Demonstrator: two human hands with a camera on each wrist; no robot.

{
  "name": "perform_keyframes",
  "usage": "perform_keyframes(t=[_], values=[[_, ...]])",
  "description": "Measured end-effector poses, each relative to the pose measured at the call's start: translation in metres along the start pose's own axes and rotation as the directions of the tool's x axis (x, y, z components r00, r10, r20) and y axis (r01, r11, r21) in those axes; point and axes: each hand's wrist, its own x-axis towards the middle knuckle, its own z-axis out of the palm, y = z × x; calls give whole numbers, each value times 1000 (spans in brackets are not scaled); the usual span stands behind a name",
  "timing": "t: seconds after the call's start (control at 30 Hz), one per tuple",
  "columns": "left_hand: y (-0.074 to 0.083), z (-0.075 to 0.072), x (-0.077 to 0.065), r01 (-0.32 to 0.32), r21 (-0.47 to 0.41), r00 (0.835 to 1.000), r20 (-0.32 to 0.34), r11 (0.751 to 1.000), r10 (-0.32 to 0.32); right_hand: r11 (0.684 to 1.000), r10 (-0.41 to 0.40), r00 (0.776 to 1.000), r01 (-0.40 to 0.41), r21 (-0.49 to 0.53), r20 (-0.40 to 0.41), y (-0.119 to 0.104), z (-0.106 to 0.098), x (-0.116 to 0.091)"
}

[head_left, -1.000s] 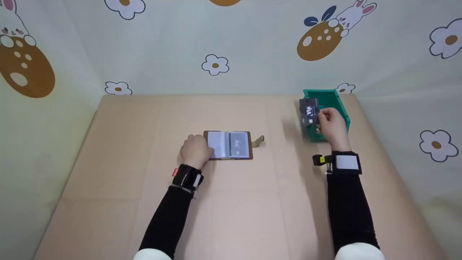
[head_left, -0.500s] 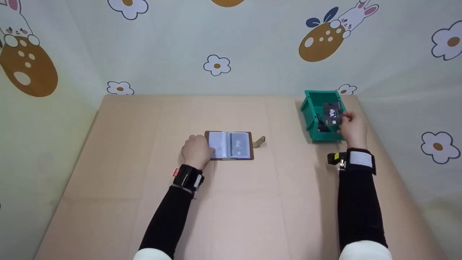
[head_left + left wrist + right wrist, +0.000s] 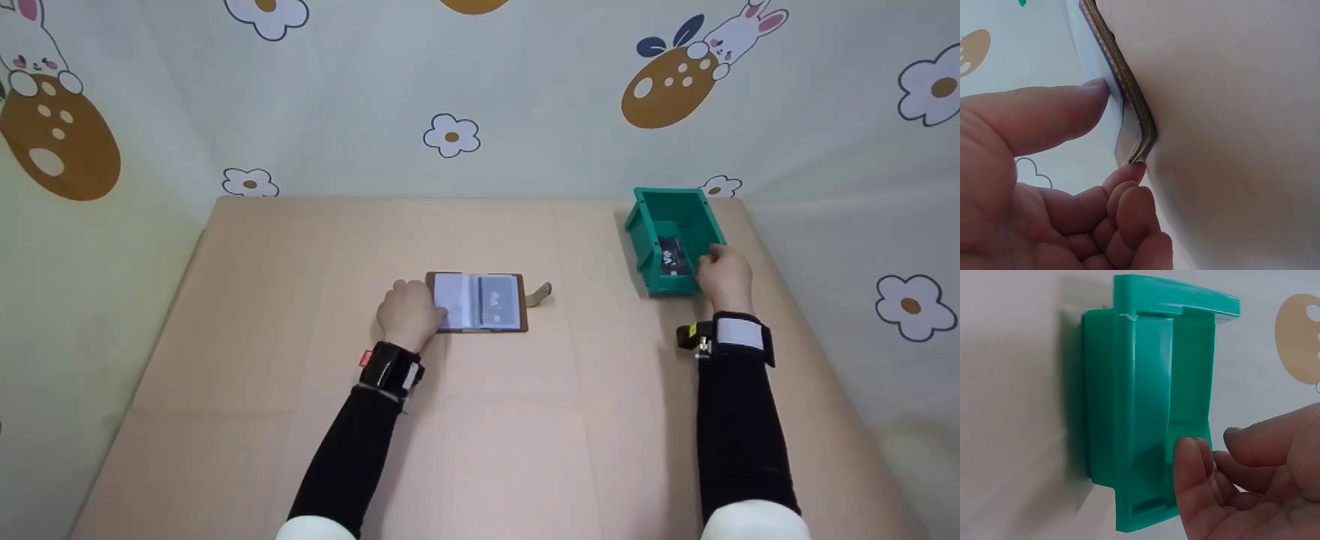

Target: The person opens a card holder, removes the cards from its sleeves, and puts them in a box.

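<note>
A brown card holder [image 3: 523, 319] lies opened flat mid-table, clear plastic sleeves up, with a grey card marked "Vip" [image 3: 495, 300] in the right-hand sleeve. My left hand [image 3: 407, 313] grips its left edge. In the left wrist view the thumb [image 3: 1081, 109] presses the sleeve while curled fingers [image 3: 1137, 216] meet the cover's corner. Over the near right rim of a green plastic bin [image 3: 660, 285] is my right hand [image 3: 726, 277]. Its thumb and fingers are apart and hold nothing in the right wrist view. Inside the bin lies a dark "Vip" card [image 3: 673, 256].
A strap with a snap [image 3: 538, 294] sticks out from the card holder's right side. The bin stands at the table's back right corner, close to a patterned curtain [image 3: 525, 97]. Light brown board covers the table [image 3: 495, 420].
My right hand has carried the dark Vip card from the bin's left side into it and let go; the card now lies inside. My left hand and the card holder have stayed put.
</note>
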Motion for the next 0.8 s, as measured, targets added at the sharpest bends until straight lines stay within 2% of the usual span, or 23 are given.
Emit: perform_keyframes(t=[0.1,0.3,0.6,0.8], values=[[0,0,0,-2,1,1000,-3,1000,2,999,-21,1000,20,-31,-15,-2,1,-1],[-1,1,1,2,-3,1000,1,1000,-2,998,-54,998,53,-30,-34,-12,4,-6],[-1,1,1,1,1,1000,0,1000,-1,989,-141,988,137,-60,-62,-23,8,-15],[-1,1,1,6,7,1000,4,1000,-6,970,-234,970,228,-85,-73,-36,17,-27]])
